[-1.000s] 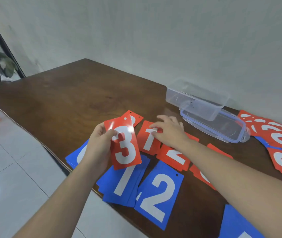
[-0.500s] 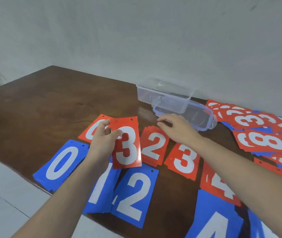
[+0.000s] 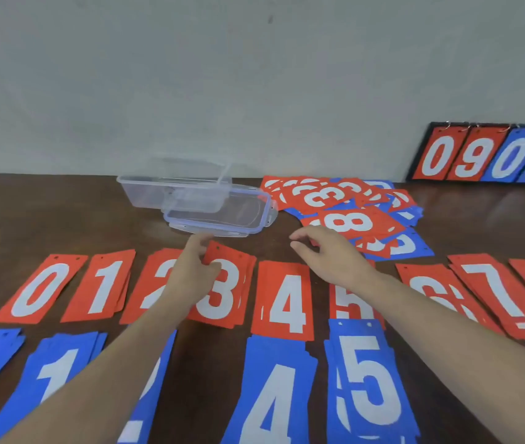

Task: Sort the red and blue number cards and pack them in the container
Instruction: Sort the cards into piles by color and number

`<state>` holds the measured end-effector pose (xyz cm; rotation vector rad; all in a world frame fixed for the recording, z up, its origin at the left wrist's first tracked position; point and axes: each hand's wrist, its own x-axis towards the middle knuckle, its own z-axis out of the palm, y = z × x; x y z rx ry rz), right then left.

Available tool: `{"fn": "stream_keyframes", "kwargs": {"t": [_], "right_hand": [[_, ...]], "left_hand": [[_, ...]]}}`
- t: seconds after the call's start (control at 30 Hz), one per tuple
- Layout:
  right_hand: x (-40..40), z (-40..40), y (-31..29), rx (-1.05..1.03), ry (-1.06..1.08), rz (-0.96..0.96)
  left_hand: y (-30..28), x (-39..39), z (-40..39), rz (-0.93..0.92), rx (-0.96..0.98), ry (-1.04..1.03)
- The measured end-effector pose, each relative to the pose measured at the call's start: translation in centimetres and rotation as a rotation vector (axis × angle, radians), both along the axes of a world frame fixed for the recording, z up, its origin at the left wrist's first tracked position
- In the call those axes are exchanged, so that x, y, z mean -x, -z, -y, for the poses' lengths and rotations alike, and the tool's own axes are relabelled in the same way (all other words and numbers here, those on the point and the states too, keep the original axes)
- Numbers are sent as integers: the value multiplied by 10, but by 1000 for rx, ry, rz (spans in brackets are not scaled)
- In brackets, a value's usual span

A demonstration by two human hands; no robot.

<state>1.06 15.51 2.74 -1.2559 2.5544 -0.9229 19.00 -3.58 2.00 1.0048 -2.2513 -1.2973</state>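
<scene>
Head view, the only one: worn on my head, facing forward and down, close over my forearms and the table (image 3: 46, 219), toward the wall (image 3: 190, 75).

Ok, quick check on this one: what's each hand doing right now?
Left hand: holding the red 3 card by its edge, over the red 3 pile.
Right hand: open, fingers relaxed, holding nothing.

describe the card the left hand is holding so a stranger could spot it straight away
On the brown table, find the row of red card piles numbered upward from 0. The left hand pinches the red 3 card, between the 2 and 4 piles; it alone has fingers on it.
</scene>
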Motion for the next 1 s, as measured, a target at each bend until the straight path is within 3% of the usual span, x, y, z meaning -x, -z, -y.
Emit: {"fn": "stream_keyframes", "kwargs": {"t": [0.1,0.17,0.67,1.0], "right_hand": [[12,-26,0,-14,47,17],[20,-42,0,-33,67,15],[107,-164,-2,-77,237,72],[154,-158,5,-19,191,81]], "left_hand": [[1,13,-5,186,317,-11],[-2,21,-13,208,414,-24],[2,134,-103,107,370,301],[18,187,-97,129,494,363]]}}
